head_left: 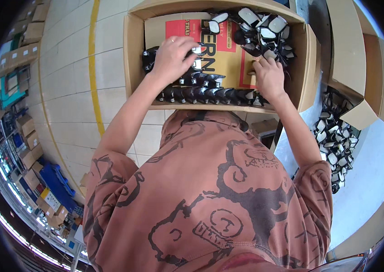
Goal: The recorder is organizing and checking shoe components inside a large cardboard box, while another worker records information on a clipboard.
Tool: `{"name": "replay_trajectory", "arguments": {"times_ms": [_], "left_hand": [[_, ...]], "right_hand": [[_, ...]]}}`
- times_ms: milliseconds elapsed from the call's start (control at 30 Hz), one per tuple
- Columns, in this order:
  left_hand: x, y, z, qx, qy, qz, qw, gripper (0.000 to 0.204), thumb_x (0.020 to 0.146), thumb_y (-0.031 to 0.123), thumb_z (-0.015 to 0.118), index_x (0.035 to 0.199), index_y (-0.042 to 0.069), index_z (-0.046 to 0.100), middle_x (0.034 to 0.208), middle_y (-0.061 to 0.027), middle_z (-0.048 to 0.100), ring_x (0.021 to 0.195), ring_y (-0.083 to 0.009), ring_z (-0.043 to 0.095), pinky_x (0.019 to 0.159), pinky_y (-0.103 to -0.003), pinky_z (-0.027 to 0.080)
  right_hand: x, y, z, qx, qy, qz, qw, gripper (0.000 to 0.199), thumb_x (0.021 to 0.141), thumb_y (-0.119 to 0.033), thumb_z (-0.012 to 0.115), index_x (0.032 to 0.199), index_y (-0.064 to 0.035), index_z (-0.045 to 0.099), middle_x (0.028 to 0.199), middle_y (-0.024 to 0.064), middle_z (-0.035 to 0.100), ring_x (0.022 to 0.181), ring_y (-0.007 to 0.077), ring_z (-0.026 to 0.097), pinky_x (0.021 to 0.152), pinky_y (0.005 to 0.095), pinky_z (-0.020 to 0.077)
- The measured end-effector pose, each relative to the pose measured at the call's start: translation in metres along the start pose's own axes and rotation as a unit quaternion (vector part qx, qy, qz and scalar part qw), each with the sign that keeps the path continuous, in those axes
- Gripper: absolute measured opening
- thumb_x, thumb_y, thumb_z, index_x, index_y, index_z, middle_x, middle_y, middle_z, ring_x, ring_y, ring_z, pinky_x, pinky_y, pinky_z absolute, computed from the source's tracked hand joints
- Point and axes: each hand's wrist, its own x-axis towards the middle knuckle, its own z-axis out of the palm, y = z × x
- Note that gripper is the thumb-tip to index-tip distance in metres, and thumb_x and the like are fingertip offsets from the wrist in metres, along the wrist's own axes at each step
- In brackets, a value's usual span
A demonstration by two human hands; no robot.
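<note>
A cardboard box (130, 59) in front of me holds many glossy black curved pieces with pale flat faces; I cannot tell their exact kind. My left hand (173, 56) is over the box's left part, its thumb and fingers closed about a black piece with a pale face (197, 63). At the near edge of the loose pile (267, 32), on the right, my right hand (270, 77) has its fingers bent down on a pale-faced piece (270, 55). Nested black pieces form a row (205, 95) along the near wall, with more beside the left hand.
Printed red and yellow cardboard (228, 68) lines the box. To the right, more black pieces (335, 140) lie heaped on a pale table (369, 158), by an open carton (346, 45). A yellow line (93, 68) crosses the tiled floor; boxes stand far left.
</note>
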Motion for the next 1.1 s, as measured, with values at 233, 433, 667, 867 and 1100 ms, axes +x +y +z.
{"name": "replay_trajectory", "arguments": {"times_ms": [233, 433, 667, 867, 1100], "left_hand": [[0.097, -0.031, 0.049, -0.118, 0.009, -0.236, 0.965, 0.048, 0.078, 0.049, 0.059, 0.1, 0.006, 0.064, 0.093, -0.0122, 0.066, 0.084, -0.0241, 0.064, 0.076, -0.031, 0.049], [0.109, -0.052, 0.082, -0.111, -0.037, -0.262, 0.958, 0.046, 0.068, 0.032, 0.07, 0.105, 0.006, 0.063, 0.093, -0.0129, 0.066, 0.084, -0.0217, 0.064, 0.079, -0.031, 0.049], [0.105, -0.06, 0.071, -0.244, -0.03, -0.26, 0.934, 0.037, 0.069, 0.017, 0.066, 0.103, 0.004, 0.064, 0.091, -0.0124, 0.067, 0.084, -0.0195, 0.065, 0.079, -0.029, 0.049], [0.076, -0.057, 0.036, -0.463, 0.028, -0.309, 0.83, 0.02, 0.075, 0.005, 0.061, 0.094, 0.005, 0.068, 0.086, -0.0098, 0.068, 0.078, -0.0147, 0.065, 0.071, -0.029, 0.051], [0.053, -0.039, 0.045, -0.648, 0.126, -0.311, 0.684, 0.026, 0.073, -0.001, 0.059, 0.098, 0.004, 0.066, 0.093, -0.005, 0.065, 0.084, -0.0128, 0.061, 0.076, -0.028, 0.05]], "right_hand": [[0.02, -0.045, 0.035, 0.161, 0.009, -0.001, 0.987, 0.026, 0.07, -0.005, 0.059, 0.094, -0.0069, 0.049, 0.092, 0.0152, 0.051, 0.086, 0.0343, 0.054, 0.066, 0.0408, 0.0481], [0.016, -0.049, 0.02, 0.293, -0.092, 0.094, 0.947, 0.025, 0.074, -0.013, 0.063, 0.093, -0.0049, 0.049, 0.091, 0.0172, 0.054, 0.079, 0.0359, 0.057, 0.067, 0.042, 0.0489], [0.044, -0.063, 0.036, 0.401, 0.033, 0.071, 0.913, 0.013, 0.07, -0.002, 0.064, 0.083, -0.0031, 0.064, 0.08, 0.011, 0.061, 0.066, 0.0231, 0.061, 0.062, 0.0303, 0.0491], [0.05, -0.098, 0.048, 0.413, 0.036, 0.001, 0.91, 0.013, 0.073, -0.008, 0.061, 0.084, -0.003, 0.064, 0.078, 0.0164, 0.062, 0.073, 0.0285, 0.062, 0.067, 0.0357, 0.0491], [0.043, -0.096, 0.033, 0.564, -0.096, 0.106, 0.813, 0.025, 0.073, -0.003, 0.061, 0.098, -0.0031, 0.061, 0.083, 0.0082, 0.062, 0.065, 0.0144, 0.059, 0.059, 0.0264, 0.0481]]}}
